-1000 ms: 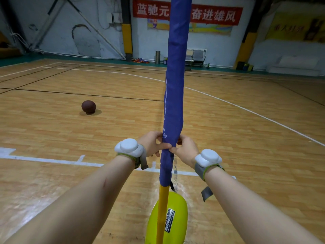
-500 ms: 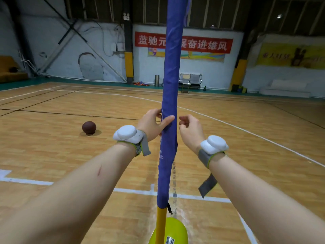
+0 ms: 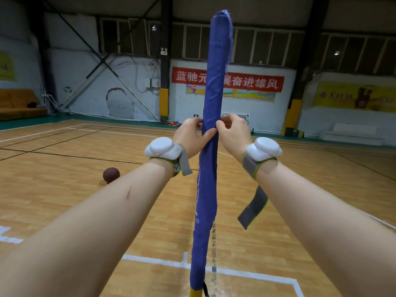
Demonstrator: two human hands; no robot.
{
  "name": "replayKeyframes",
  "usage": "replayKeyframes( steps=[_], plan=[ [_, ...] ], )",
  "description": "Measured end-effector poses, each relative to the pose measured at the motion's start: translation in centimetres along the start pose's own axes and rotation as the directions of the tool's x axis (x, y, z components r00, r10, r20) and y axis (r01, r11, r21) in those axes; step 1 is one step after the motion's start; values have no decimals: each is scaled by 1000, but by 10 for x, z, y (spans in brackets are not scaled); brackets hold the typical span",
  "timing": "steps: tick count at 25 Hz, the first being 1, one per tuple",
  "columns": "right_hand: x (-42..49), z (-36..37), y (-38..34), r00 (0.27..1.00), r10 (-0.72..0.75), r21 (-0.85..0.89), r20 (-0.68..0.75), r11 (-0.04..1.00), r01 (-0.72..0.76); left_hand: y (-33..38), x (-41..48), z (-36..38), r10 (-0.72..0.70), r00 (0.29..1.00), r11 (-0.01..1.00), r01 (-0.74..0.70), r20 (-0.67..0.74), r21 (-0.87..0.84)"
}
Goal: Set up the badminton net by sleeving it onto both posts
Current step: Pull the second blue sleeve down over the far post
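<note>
Hardwood floor point(image 3: 53, 200), ball point(image 3: 111, 175); red banner point(image 3: 252, 83) behind net sleeve point(image 3: 214, 99)

A blue net sleeve point(image 3: 211, 168) covers the upright yellow post point(image 3: 195, 293) from its top almost to the bottom edge.

Both bare forearms reach up from the lower corners to mid-frame. The left hand point(image 3: 189, 137) and right hand point(image 3: 233, 135), fingers curled, pinch the blue sleeve point(image 3: 215, 93) from either side.
</note>
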State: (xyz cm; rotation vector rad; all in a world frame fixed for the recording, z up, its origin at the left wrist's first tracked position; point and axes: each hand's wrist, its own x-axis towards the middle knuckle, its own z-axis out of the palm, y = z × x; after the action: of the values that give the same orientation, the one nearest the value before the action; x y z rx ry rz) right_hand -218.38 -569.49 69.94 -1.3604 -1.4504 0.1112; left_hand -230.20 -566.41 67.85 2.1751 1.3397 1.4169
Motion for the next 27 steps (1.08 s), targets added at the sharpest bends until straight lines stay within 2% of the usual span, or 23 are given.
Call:
replayKeyframes(
  steps=[5,10,14,24,27],
  plan=[
    [27,-8,-25,999,-10,-32,40,999,11,18,23,-16,-15,996,999,12,88,40],
    [43,-12,-37,998,0,-139,56,990,8,16,30,-16,-48,992,998,52,114,-35],
    [37,-8,-35,999,12,-85,51,996,-7,10,28,-11,-44,994,994,54,99,-97],
    [28,4,-25,999,43,6,-18,999,-43,7,16,-4,-34,998,995,38,46,-92],
    [24,7,-12,998,71,-1,1,998,-71,3,9,0,-58,995,992,66,79,-108]
  ],
)
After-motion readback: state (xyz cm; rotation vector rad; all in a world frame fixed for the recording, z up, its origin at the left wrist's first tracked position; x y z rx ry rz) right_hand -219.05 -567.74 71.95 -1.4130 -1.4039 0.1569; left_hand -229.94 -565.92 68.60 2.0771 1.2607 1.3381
